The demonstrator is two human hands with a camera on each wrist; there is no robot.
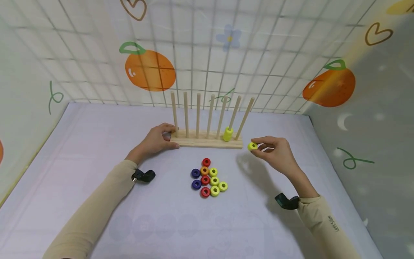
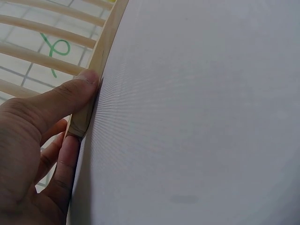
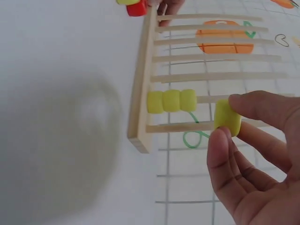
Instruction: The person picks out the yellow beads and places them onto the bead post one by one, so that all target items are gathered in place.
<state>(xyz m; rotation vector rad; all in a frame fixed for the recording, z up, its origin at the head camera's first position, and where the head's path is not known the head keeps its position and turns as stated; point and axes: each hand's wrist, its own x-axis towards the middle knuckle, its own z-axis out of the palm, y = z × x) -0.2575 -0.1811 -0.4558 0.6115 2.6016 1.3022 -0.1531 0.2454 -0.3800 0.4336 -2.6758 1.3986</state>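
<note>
Yellow bead (image 3: pixel 227 118) — in right hand (image 1: pixel 280 154)

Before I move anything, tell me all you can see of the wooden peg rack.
The wooden peg rack looks made of pale wood: a long, narrow base with a row of seven slim, round pegs. It stands upright on the white tabletop. Three yellow beads sit stacked on the second peg from the right; the other six pegs are bare. The left hand grips the base's left end.

rack (image 1: pixel 207 144) on tbl (image 1: pixel 97 126) | loose rings (image 1: pixel 206 183) in frt | stack (image 1: pixel 228 135) on 2nd peg (image 1: pixel 234 112) fr. R
</note>
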